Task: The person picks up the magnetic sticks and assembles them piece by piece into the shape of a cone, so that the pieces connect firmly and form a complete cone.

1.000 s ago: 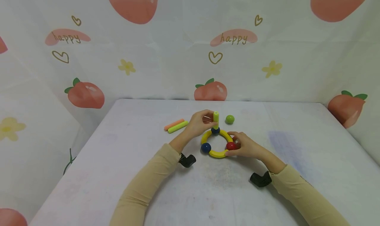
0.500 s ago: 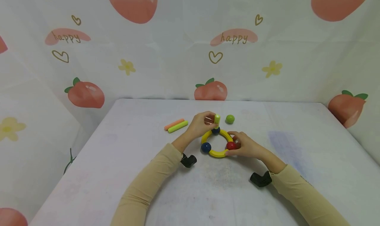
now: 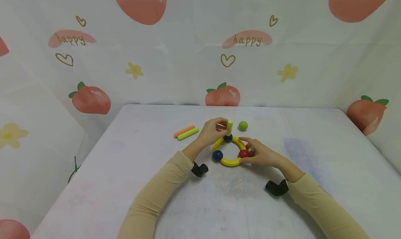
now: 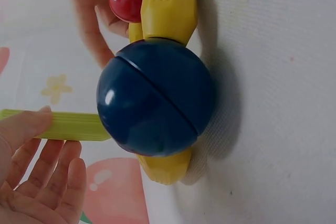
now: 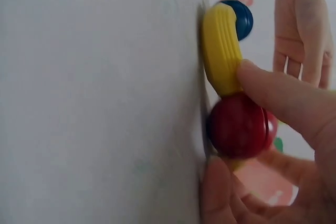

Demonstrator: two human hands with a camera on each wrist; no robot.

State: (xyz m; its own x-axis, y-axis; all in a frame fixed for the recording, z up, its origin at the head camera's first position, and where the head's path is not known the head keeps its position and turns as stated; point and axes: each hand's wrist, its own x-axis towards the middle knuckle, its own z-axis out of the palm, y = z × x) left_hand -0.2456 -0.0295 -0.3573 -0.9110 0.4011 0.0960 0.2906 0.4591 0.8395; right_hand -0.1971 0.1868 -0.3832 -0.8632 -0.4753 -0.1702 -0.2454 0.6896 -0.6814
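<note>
Standing between left fingertips (image 4: pixel 72 150) is a green stick (image 4: pixel 79 126).

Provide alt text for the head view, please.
A person's left hand holds a yellow-green stick upright at the far blue ball of a yellow ring, which the right hand grips around its red ball. Two more sticks and a green ball lie nearby.

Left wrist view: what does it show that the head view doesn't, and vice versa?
Only left wrist: a groove across the nearer glossy dark-blue ball.
Only head: the farther dark-blue ball, the light-green ball, the orange stick and the yellow-green stick lying beside it.
Both: the left hand pinching an upright yellow-green stick, the right hand, the glossy red ball, yellow curved pieces.
</note>
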